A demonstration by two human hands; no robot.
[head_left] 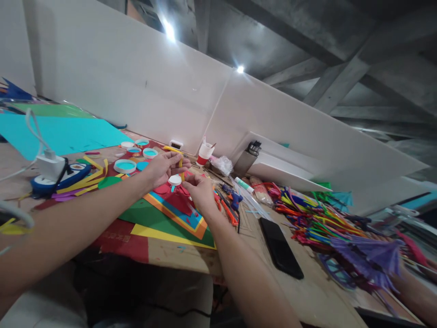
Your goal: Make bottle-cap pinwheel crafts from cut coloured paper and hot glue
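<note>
W/ L hand (164, 167) and R hand (202, 191), both pinched narrow, I hold a yellow strip (173, 149) above the red paper (182, 205); it looks bent but not yet attached, & the loose strips (83, 183) at L are prob. unused.

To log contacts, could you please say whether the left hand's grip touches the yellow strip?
Touching: head view shows the left hand's grip pinching the yellow strip between thumb and fingers.

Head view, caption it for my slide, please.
Left hand and right hand hold a bent yellow strip above layered coloured sheets.
</note>
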